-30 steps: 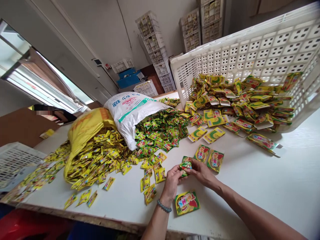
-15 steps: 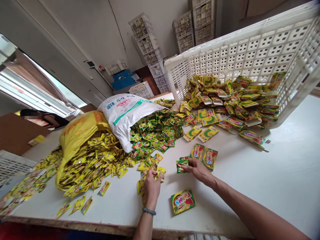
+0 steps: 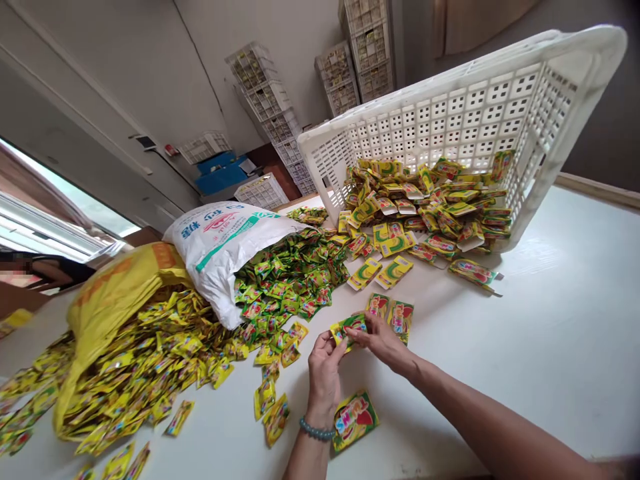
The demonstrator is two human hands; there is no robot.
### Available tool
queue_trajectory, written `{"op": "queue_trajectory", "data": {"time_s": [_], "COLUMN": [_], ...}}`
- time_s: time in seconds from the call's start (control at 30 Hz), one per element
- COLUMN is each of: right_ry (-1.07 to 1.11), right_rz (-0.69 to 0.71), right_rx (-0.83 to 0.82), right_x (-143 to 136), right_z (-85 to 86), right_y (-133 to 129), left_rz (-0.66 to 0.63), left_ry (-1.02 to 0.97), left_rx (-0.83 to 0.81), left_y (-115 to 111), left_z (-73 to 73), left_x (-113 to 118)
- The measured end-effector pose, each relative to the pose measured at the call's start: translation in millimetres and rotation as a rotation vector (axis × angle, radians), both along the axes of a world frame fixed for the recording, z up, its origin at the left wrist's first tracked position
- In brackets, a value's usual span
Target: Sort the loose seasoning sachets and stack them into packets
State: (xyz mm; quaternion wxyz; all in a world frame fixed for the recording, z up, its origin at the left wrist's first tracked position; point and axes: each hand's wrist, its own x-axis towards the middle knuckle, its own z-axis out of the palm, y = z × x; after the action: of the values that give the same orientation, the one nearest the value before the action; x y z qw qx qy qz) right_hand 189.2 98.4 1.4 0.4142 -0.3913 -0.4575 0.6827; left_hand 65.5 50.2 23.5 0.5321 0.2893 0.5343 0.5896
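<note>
My left hand [image 3: 325, 373], with a beaded bracelet [image 3: 317, 430] on its wrist, pinches small yellow and green packets [image 3: 349, 328] from the left. Fingers of my right hand [image 3: 383, 340] grip the same packets from the right, so the two hands nearly meet. Just beyond my right hand, two flat printed boxes [image 3: 401, 319] lie on the white table. Another printed box [image 3: 356, 419] lies beside my left wrist, nearer the front edge. Several loose yellow packets [image 3: 276, 417] are scattered left of my left hand.
A yellow sack [image 3: 107, 293] spills yellow packets at the left. Green packets spill from a white sack [image 3: 220, 233] behind. A white basket [image 3: 430, 107] tipped on its side holds many small boxes. Stacked crates [image 3: 270, 100] stand behind; a person's arm [image 3: 50, 270] shows at far left.
My left hand has moved from the loose yellow packets to the packets at my right hand, and both hands now hold them together. The view has shifted to the right.
</note>
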Motion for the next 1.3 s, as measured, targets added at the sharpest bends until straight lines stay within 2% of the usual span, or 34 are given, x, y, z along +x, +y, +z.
{"op": "queue_trajectory", "data": {"time_s": [0.07,0.13,0.27,0.37,0.47,0.57,0.8,0.9,0.97,1.1,1.3], "right_ry": [0.011,0.038,0.013,-0.128,-0.173,-0.153,-0.148,-0.141,-0.114,-0.016,-0.227], "right_rz": [0.055,0.01,-0.392,-0.597,-0.636,-0.655,-0.582,-0.543,-0.496,-0.302,-0.034], "right_rx": [-0.014,0.024,0.136,0.159,0.197,0.215,0.253,0.258,0.241,0.181,0.146], "right_x": [10,22,45,54,56,56,54,53,52,48,49], "right_z": [8.1,13.3,12.1,8.0,7.4,8.5,0.3,-2.0,-2.0,-1.2,1.6], "right_y": [6,15,35,42,41,41,43,43,43,40,32], "left_rz": [-0.041,-0.082,-0.117,-0.131,-0.254,-0.367,-0.333,-0.361,-0.351,-0.25,-0.195], "left_ry": [0.015,0.168,0.744,0.916,1.11,1.205,1.062,0.9,0.679,0.224,0.049], "left_rx": [0.013,0.01,-0.045,-0.037,-0.027,-0.069,-0.091,-0.056,-0.039,-0.071,-0.112], "left_y": [8,20,52,70,77,77,71,63,54,31,4], "left_z": [-1.9,-1.7,1.1,0.0,-5.8,-12.9,-19.0,-18.9,-17.1,-8.8,-2.7], "left_x": [3,5,14,34,54,55,20,12,6,-7,-11]}}
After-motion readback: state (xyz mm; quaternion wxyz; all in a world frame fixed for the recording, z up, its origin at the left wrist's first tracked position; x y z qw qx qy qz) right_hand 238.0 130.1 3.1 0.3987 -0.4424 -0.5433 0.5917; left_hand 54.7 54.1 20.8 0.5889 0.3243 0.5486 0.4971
